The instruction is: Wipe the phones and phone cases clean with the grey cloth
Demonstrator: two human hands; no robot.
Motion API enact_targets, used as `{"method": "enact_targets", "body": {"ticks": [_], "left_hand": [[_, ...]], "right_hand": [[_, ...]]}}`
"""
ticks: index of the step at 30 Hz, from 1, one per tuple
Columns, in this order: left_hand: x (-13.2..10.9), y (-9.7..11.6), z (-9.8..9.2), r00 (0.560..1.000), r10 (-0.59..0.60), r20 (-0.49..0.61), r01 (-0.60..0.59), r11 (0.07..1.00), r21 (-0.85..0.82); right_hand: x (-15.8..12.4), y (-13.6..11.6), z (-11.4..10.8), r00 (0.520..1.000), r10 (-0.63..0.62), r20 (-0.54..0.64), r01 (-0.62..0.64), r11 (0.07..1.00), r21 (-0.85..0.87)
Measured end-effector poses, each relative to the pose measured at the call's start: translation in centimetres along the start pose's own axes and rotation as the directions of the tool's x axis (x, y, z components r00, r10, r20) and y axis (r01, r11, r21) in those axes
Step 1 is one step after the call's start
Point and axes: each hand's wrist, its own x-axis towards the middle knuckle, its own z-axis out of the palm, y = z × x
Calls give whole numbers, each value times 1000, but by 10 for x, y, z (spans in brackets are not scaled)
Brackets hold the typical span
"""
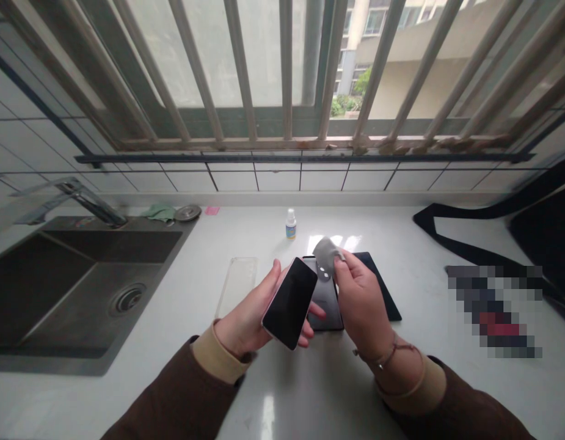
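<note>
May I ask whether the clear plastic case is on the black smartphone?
Off: the clear plastic case lies on the white counter, the black smartphone in the left hand.

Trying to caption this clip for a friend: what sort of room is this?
Probably a kitchen: a stainless steel sink, a mixer tap, and a white countertop below a tiled wall.

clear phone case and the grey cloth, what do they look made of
The clear phone case looks like transparent plastic: the counter shows through it and its edges catch a slight gloss, though rigid or soft can't be told. The grey cloth in the right hand looks like matte, soft fabric, perhaps microfibre, since it bends around the fingers without shine.
</note>
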Motion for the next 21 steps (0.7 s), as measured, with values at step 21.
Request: {"method": "enact_targets", "body": {"ticks": [21], "left_hand": [[8, 11, 0, 897, 36, -441, -137, 970, -199]], "right_hand": [[-25, -21, 6, 524, -606, 598, 609, 758, 235]]}}
